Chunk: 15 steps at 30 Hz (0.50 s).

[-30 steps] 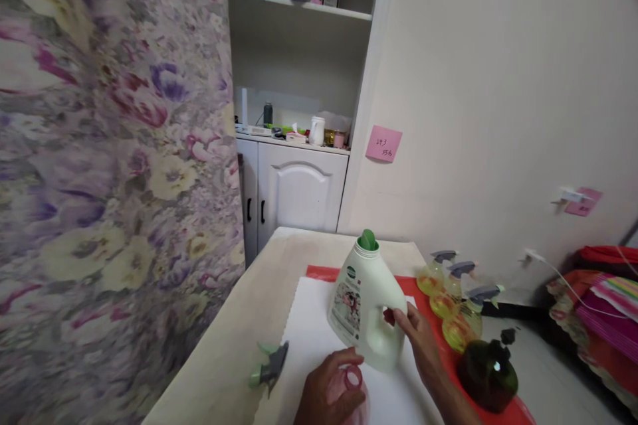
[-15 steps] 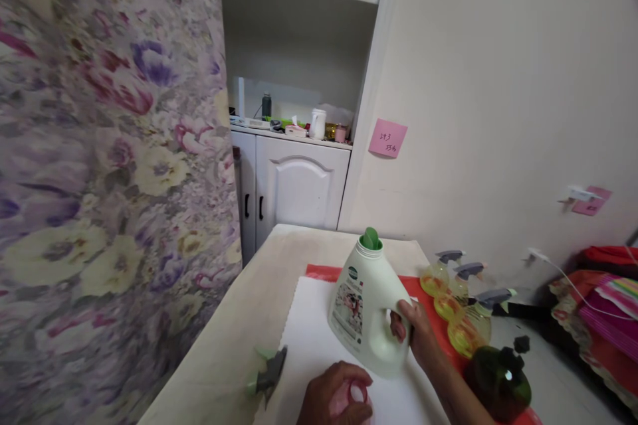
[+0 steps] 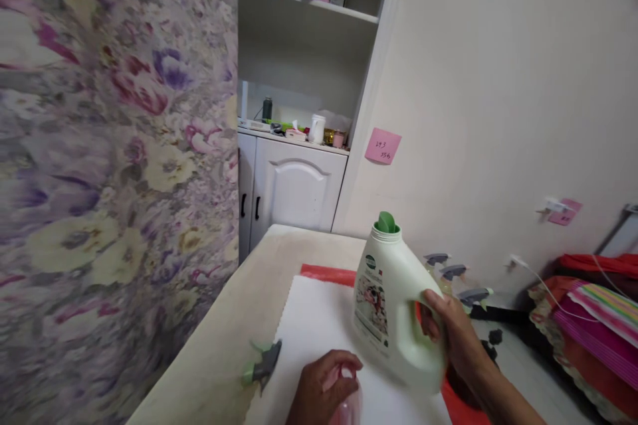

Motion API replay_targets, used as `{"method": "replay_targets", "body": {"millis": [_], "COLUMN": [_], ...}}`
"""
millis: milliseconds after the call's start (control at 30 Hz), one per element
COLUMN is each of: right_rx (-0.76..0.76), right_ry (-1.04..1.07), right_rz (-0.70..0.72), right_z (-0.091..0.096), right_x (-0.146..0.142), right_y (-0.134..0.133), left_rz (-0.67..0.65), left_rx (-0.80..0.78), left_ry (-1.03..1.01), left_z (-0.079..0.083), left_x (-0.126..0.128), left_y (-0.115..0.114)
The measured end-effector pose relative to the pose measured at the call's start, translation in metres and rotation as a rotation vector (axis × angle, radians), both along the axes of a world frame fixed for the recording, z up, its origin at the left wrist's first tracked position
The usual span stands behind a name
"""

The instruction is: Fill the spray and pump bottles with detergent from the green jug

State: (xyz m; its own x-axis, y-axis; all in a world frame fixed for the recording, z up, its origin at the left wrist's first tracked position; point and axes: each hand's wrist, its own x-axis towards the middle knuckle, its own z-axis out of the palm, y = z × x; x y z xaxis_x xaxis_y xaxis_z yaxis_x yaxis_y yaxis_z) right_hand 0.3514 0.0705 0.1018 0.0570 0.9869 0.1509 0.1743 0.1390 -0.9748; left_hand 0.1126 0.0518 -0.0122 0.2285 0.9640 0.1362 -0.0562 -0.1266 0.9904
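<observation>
My right hand [image 3: 456,329] grips the handle of a pale green detergent jug [image 3: 386,279], which is uncapped and shows a dark green spout at its neck. The jug leans a little above the white sheet. At the bottom, my left hand [image 3: 321,388] is closed around the neck of a clear pink bottle [image 3: 349,408], whose lower part is cut off by the frame edge. Left of that hand, a grey and green trigger spray head [image 3: 264,365] lies at the sheet's edge.
The white sheet [image 3: 309,319] lies over a red cloth [image 3: 326,273] on a pale table [image 3: 244,305]. Several spray bottles, their trigger heads [image 3: 453,272] showing, stand behind the jug on the right. A floral curtain [image 3: 124,212] hangs on the left.
My right hand has moved the jug to the right, and it now hides much of the spray bottles. My left hand has shifted slightly left with the pink bottle.
</observation>
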Motion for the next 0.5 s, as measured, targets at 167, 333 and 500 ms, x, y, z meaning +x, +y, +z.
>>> {"method": "replay_targets", "body": {"millis": [167,333,500], "right_rx": [-0.102,-0.226,-0.260], "right_ry": [-0.161,-0.339,-0.400], "right_rz": [0.010,0.125,0.274], "right_z": [0.024,0.024,0.022], "right_x": [0.025,0.040,0.038], "right_y": [-0.038,-0.070,-0.092], "left_rz": [0.008,0.021,0.074], "left_rx": [0.021,0.049,0.048], "left_ry": [-0.056,-0.029,-0.017], "left_z": [0.003,0.015,0.025], "left_x": [-0.005,-0.010,-0.023], "left_y": [-0.006,-0.019,-0.029]}}
